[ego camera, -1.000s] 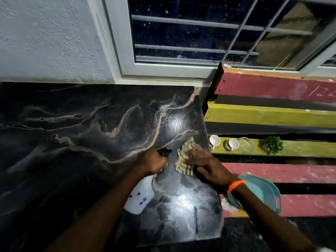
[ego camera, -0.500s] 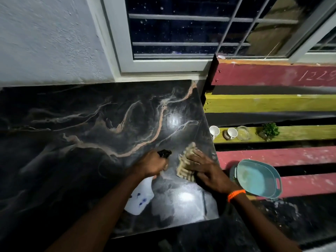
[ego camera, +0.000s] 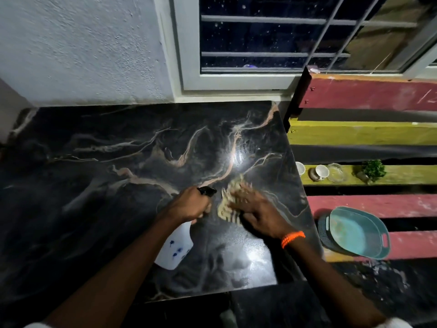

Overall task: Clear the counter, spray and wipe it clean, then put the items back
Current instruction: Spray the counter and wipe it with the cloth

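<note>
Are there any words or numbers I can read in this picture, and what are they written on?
"12": faint chalky marks on the red plank at the right edge, cut off by the frame, so the rest cannot be read.
Spray bottle in the left hand: only blue blotches, no readable text.
Nothing else carries writing.

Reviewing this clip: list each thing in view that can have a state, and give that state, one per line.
Counter: bare of items, glossy and wet near the cloth.
Spray bottle: gripped by left hand, nozzle toward the cloth.
Cloth: flat on the counter under right hand, motion-blurred.
Two cups: on the yellow plank, tipped on their sides.
Teal basin: on the planks, no items inside.
Window: cannot tell whether open.
</note>
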